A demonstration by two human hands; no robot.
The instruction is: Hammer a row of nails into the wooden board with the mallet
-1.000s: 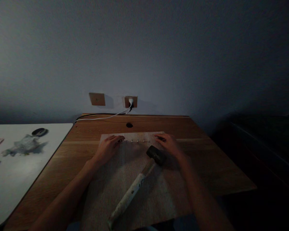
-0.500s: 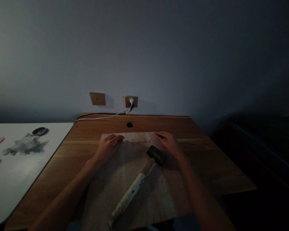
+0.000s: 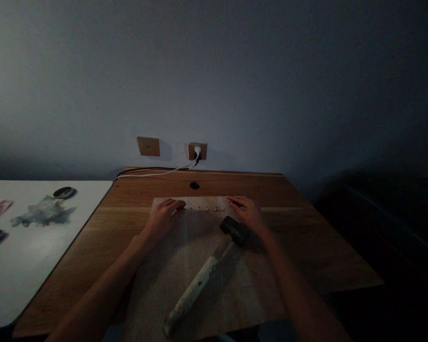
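Board: my plywood board (image 3: 199, 280) lies flat on the wooden desk (image 3: 306, 247), under both my hands; its far edge is just past my fingertips.
Nails: a short row of small nails (image 3: 206, 208) stands near that far edge, between my two hands; the row runs left to right.
Left hand: my left hand (image 3: 162, 219) rests palm down on the board, fingers relaxed and a little spread, holding nothing; the fingertips almost touch the left end of the row.
Right hand: my right hand (image 3: 248, 213) also lies on the board, at the right end of the row; if something thin is pinched in the fingers, I cannot tell, it is too dark.
Hammer: the mallet (image 3: 209, 273) lies on the board, its black head just beside my right wrist; the pale handle points back toward me and to the left. My right hand is nearer to the head.
Around: behind my fingers there is a cable hole (image 3: 194, 185), a white cable (image 3: 157, 173) and a wall socket (image 3: 197, 151); a white table (image 3: 28, 266) is well apart to my left.
In the way: nothing between my fingers and the nails.
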